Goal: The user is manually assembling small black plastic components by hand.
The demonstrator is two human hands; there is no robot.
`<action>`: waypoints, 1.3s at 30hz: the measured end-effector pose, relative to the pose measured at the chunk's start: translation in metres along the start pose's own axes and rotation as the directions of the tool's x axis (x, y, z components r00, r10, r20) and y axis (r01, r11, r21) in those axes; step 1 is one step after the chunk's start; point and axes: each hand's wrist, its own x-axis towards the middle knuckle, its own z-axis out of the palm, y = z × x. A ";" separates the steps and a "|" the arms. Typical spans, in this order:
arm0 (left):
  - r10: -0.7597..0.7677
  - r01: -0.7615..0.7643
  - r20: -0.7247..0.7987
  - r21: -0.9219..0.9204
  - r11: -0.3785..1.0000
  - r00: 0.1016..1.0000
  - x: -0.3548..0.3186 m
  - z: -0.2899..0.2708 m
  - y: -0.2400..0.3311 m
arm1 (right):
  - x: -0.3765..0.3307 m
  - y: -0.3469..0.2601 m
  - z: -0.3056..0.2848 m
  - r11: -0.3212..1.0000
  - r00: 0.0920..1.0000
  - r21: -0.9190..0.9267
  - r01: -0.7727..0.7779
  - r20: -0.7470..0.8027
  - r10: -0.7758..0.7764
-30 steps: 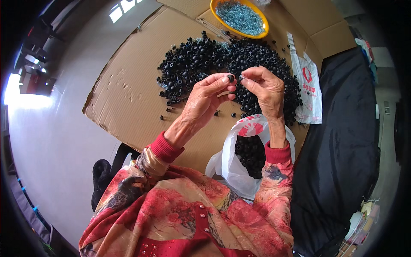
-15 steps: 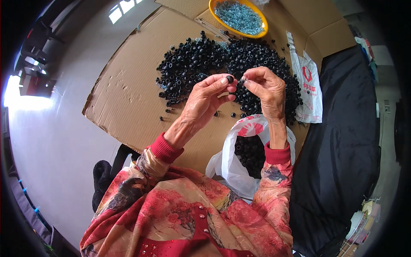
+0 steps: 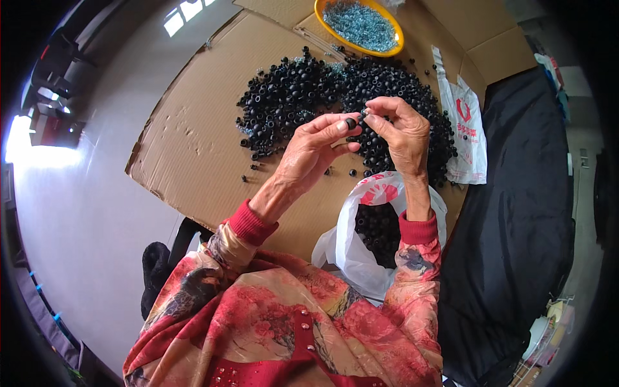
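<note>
While the left hand [image 3: 316, 145] pinches a black ring [image 3: 351, 122] at its fingertips, the right hand [image 3: 403, 132] pinches a small metal piece [image 3: 364, 115] against it, apparently for joining, above the ring pile [image 3: 303, 97].

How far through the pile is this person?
Done: a white plastic bag holds some black pieces. In hand: left hand pinches one black ring against the right hand. Left: a large black heap remains on the cardboard.
</note>
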 end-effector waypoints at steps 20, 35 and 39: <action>0.245 -0.269 0.126 0.246 0.931 0.961 0.000 0.000 -0.006 | -0.008 -0.015 0.004 1.000 1.000 -0.002 -0.006 -0.026 0.006; -0.085 0.087 0.039 -0.059 0.994 0.996 0.000 -0.003 0.002 | -0.007 -0.014 -0.002 1.000 0.995 0.008 0.008 0.103 -0.008; -0.078 0.078 -0.014 -0.002 0.997 0.997 -0.001 0.003 0.002 | -0.008 -0.012 -0.001 1.000 0.990 -0.010 0.022 0.137 -0.020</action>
